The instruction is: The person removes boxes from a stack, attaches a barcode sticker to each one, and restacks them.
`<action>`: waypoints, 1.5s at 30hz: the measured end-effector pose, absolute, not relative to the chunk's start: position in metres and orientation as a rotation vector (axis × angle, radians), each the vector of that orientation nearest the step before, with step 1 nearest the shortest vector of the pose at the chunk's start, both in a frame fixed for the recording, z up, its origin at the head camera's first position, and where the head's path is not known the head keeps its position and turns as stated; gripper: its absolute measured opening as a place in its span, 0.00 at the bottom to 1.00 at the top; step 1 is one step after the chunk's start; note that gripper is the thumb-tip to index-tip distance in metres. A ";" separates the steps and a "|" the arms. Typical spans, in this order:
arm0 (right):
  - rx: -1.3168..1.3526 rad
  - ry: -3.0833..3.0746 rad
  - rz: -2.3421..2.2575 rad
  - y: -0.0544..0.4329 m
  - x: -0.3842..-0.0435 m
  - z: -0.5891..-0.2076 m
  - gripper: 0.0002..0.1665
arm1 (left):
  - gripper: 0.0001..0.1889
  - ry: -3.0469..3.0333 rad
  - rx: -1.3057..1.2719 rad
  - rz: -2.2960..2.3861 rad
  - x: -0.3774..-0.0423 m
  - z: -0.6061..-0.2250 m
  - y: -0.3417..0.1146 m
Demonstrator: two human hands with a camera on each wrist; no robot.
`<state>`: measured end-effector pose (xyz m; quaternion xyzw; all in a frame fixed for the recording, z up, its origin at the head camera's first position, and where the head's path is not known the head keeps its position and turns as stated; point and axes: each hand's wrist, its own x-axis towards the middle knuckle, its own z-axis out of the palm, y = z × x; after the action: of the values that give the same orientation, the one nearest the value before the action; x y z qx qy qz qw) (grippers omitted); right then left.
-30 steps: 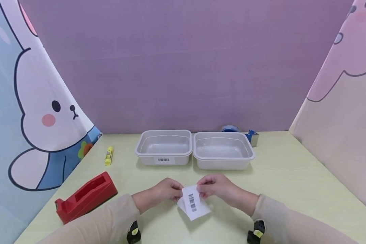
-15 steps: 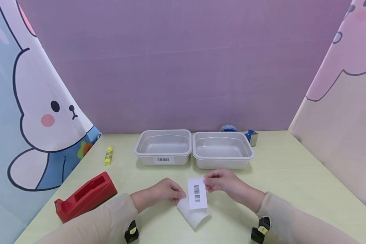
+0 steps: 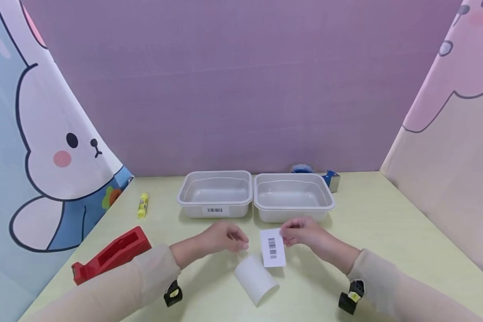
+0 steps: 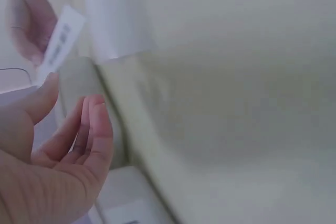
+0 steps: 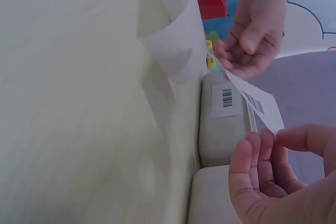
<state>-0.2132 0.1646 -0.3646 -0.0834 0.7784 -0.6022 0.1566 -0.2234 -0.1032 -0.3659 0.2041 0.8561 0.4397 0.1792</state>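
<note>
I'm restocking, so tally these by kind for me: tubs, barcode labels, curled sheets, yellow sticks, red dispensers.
Tubs: 2
Barcode labels: 2 (one in the right hand, one on a tub)
Curled sheet: 1
Yellow stick: 1
Red dispenser: 1
Total: 7

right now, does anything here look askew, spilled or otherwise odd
Mostly the white paper near the left hand: it curls in an arch rather than lying flat. Also, the left container carries a barcode label on its front, while the right container shows none. Nothing looks spilled or damaged.
</note>
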 end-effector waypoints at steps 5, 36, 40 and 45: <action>-0.284 2.292 -1.691 0.166 -0.215 -0.358 0.15 | 0.13 2.466 0.614 1.303 -0.232 -0.350 -0.081; -0.131 2.252 -1.807 0.197 -0.211 -0.367 0.21 | 0.05 2.312 0.140 1.737 -0.240 -0.356 -0.022; -0.049 2.149 -1.870 0.200 -0.211 -0.373 0.21 | 0.06 2.274 0.118 1.760 -0.241 -0.366 -0.017; 0.073 2.075 -1.931 0.200 -0.214 -0.379 0.24 | 0.08 2.228 0.063 1.806 -0.244 -0.375 -0.012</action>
<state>-0.2141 0.1996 -0.3789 0.0254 0.7233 -0.6730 0.1525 -0.2442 -0.0122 -0.3748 0.0218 0.7695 0.6236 0.1360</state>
